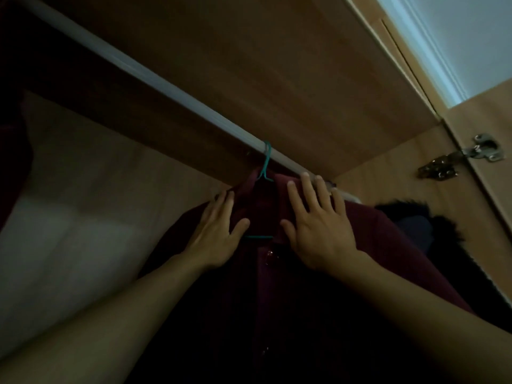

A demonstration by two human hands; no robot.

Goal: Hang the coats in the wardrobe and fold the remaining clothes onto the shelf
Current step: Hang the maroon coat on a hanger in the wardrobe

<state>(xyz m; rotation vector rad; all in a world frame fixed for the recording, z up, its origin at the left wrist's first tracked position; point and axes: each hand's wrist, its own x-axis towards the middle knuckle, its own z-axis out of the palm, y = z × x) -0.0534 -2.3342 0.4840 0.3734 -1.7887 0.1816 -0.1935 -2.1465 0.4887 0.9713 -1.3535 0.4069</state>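
Observation:
A dark maroon coat (388, 245) hangs on a teal wire hanger (264, 167) whose hook sits over the pale wardrobe rail (155, 79). My left hand (213, 234) lies flat on the coat's left shoulder beside the collar, fingers straight. My right hand (318, 225) presses flat on the right shoulder, fingertips reaching up to the rail. Neither hand grips the cloth. The coat's lower part is lost in shadow.
A black garment with a furry edge (432, 225) hangs to the right of the coat. The wooden wardrobe top (249, 65) is just above the rail. The door with a metal hinge (482, 151) stands open at right. Another dark garment (11, 151) hangs far left.

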